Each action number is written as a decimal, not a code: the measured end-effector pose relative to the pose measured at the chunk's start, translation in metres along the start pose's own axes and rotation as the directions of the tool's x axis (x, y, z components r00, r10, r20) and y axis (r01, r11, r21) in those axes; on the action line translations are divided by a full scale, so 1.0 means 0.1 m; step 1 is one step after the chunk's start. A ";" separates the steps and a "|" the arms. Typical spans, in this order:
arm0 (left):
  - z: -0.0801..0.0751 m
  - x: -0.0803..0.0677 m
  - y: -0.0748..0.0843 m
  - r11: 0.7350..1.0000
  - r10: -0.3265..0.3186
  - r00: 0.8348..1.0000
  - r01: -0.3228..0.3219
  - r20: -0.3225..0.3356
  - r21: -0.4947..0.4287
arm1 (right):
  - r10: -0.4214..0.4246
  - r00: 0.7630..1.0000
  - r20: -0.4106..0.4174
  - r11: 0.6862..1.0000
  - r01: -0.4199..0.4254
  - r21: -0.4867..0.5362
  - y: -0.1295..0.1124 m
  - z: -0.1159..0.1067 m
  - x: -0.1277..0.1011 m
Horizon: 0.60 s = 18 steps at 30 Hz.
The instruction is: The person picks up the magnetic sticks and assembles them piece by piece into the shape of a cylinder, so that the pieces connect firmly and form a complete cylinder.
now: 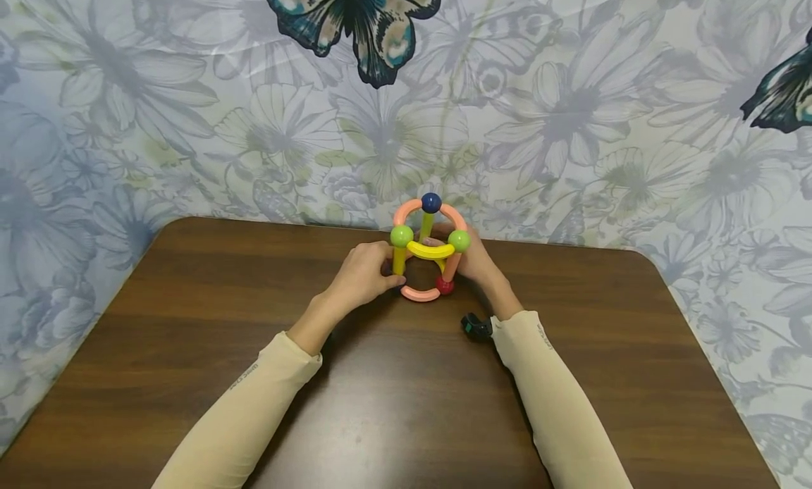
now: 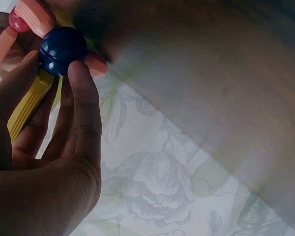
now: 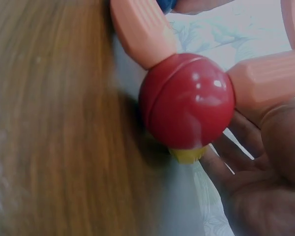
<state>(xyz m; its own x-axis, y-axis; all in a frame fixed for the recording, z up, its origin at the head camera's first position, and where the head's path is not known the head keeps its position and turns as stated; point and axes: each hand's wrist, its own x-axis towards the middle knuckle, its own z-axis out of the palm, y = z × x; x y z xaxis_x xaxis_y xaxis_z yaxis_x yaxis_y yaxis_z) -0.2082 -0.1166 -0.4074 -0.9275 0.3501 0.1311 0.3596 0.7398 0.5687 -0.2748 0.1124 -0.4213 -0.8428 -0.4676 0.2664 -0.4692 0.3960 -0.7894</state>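
A frame of balls and rods from a building toy stands on the table, gripped from both sides. At its top in the head view are a blue ball [image 1: 431,203], green balls [image 1: 402,236], orange curved rods [image 1: 452,216] and a yellow curved rod [image 1: 431,251]. My left hand [image 1: 361,274] pinches a dark blue ball [image 2: 64,48] at the lower left corner, under an upright yellow rod [image 2: 30,103]. My right hand [image 1: 478,260] holds the right side, its thumb against an orange upright [image 3: 270,81] above the red ball [image 3: 187,101]. Some right fingers are hidden behind the frame.
The brown wooden table [image 1: 393,404] ends just behind the frame, at a wall cloth [image 1: 285,137] printed with flowers and butterflies. A black strap with a small device [image 1: 476,327] is at my right wrist.
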 end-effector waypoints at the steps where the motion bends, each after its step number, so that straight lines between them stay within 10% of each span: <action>1: 0.00 0.00 0.00 1.000 0.002 1.000 -0.002 0.000 0.001 | 0.002 1.000 -0.005 1.000 -0.002 -0.014 0.04 0.01 0.01; 18: 0.01 0.00 -0.03 1.000 0.007 0.999 -0.008 -0.046 -0.023 | -0.022 1.000 -0.006 0.998 0.021 -0.051 0.17 0.00 -0.01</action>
<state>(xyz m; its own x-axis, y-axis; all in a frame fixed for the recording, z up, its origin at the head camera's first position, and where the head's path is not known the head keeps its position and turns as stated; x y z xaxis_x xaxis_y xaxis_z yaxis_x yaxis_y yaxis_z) -0.2096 -0.1181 -0.4098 -0.9287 0.3286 0.1719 0.3645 0.7236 0.5862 -0.2815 0.1193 -0.4351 -0.8340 -0.4712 0.2870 -0.5000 0.4256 -0.7542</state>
